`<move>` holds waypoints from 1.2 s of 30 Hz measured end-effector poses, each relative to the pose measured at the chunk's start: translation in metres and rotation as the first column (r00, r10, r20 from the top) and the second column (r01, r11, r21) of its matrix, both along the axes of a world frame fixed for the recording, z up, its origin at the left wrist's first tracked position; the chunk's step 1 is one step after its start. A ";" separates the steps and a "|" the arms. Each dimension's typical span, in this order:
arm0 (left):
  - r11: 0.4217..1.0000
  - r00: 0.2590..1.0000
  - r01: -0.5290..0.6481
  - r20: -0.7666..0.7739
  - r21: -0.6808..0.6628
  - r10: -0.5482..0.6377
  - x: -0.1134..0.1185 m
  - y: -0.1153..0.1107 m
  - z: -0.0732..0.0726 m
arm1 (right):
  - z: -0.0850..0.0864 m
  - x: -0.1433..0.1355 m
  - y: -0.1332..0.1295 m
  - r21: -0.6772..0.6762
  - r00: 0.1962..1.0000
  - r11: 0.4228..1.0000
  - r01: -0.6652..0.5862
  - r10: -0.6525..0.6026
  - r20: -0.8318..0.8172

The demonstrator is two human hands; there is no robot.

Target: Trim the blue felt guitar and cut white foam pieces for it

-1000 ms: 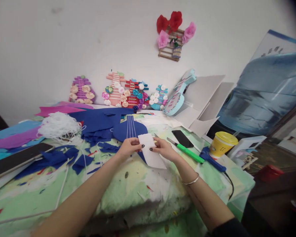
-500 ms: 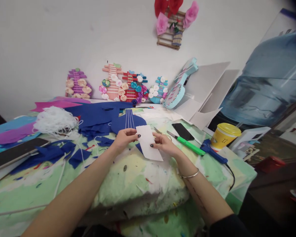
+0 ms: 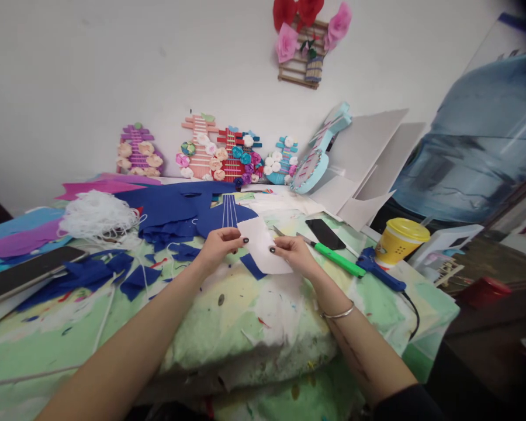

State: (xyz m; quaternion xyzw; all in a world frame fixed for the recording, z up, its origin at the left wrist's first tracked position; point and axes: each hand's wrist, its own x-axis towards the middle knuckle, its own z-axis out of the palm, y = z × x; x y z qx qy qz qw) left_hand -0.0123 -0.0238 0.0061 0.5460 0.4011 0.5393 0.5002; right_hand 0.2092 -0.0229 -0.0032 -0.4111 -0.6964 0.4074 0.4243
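Between my two hands is a piece of white paper or card [image 3: 263, 248], held a little above the table. The fingers of my left hand [image 3: 222, 244] pinch its left edge. My right hand [image 3: 293, 252] grips its right side, thumb on top. Just below the white piece lies a small dark blue strip [image 3: 253, 266], partly covered by it. Behind it rests a blue guitar-shaped body [image 3: 214, 219] with white strings, its front edge hidden by the paper. Scissors [image 3: 280, 233] lie close behind my right hand, mostly covered.
To the right are a green utility knife [image 3: 339, 259], a phone [image 3: 325, 234], a blue glue gun [image 3: 379, 270] and a yellow cup [image 3: 401, 241]. Blue scraps [image 3: 140, 280] and a white yarn heap [image 3: 99, 216] lie left. Decorated instrument models [image 3: 232, 155] line the wall.
The white piece has turned and tilted between my hands, its lower edge moving up. More of the blue strip beneath now shows. Both hands keep hold of the piece.
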 end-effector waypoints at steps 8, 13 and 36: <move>0.998 0.998 0.038 0.045 -0.055 -0.035 -0.001 -0.002 0.004 | -0.005 0.004 0.007 0.061 0.986 0.985 0.164 -0.166 0.019; 0.996 0.991 0.028 0.131 -0.090 -0.016 -0.001 -0.004 0.007 | -0.004 0.004 0.007 0.052 0.987 0.985 0.163 -0.164 0.002; 0.938 0.889 0.152 0.457 -0.313 0.009 0.001 -0.001 0.010 | 0.010 -0.013 -0.011 -0.208 0.764 0.970 -0.129 -0.037 -0.644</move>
